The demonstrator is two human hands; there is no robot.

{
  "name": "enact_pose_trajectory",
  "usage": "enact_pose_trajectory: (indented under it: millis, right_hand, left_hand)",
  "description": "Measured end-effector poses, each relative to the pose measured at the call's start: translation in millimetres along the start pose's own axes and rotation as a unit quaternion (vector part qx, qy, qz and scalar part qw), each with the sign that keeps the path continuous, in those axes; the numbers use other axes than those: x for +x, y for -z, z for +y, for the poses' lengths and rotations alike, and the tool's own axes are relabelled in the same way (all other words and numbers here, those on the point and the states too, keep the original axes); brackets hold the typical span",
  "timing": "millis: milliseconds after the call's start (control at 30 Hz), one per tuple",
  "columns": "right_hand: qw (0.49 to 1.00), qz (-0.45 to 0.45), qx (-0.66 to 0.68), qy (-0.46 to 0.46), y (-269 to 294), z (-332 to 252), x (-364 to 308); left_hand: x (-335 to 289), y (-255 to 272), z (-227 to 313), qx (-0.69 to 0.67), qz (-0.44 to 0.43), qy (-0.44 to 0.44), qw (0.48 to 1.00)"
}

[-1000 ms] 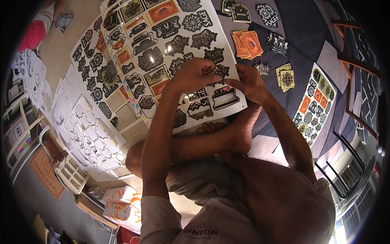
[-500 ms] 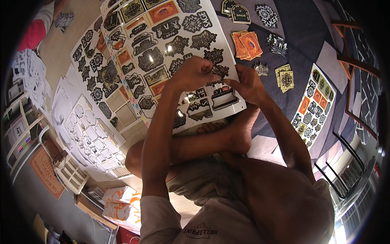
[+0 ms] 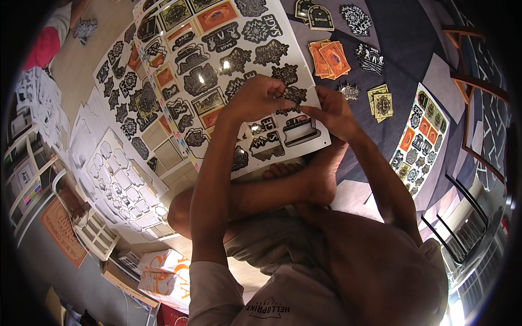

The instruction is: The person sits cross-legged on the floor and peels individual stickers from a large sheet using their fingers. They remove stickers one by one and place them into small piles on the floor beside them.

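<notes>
A large white sticker sheet, printed with dark, gold and orange die-cut designs, lies across my lap and the floor in front of me. Over its right part my left hand is closed, thumb and forefinger pinching at a small dark sticker; how much of that sticker is off the backing I cannot make out. My right hand grips the sheet's right edge, its thumb on top and pointing toward the left hand. Just below the hands, a dark sticker outline sits near the sheet's lower right corner.
Right of the sheet lie piles of orange stickers, gold stickers and black stickers. A smaller sticker sheet is farther right. Peeled backing sheets spread at left. Chairs stand at right, a white bag lower left.
Both hands stay almost in place, with only a slight shift of the fingers at the small dark sticker. The sheet has barely moved.
</notes>
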State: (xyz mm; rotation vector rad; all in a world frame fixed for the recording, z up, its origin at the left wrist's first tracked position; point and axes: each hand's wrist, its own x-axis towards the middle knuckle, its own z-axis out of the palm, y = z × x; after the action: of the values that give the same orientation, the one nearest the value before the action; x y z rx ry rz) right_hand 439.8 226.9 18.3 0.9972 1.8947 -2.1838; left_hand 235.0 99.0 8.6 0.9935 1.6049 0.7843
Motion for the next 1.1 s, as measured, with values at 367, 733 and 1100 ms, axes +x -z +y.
enact_pose_trajectory:
  millis: [367, 733, 1100]
  right_hand:
    - [0.999, 0.007, 0.044, 0.003, -3.8, -6.6, -3.1]
    - [0.999, 0.020, 0.031, -0.016, -1.7, -5.8, -3.1]
    - [0.999, 0.040, 0.036, -0.004, -3.6, -5.6, -8.6]
  left_hand:
    - [-2.5, -5.3, 1.9, -0.006, 0.017, -0.011, 1.000]
    - [-34.0, -46.3, 11.2, 0.125, 0.280, -0.207, 0.929]
    - [-39.7, -85.0, 2.1, 0.223, 0.349, -0.259, 0.872]
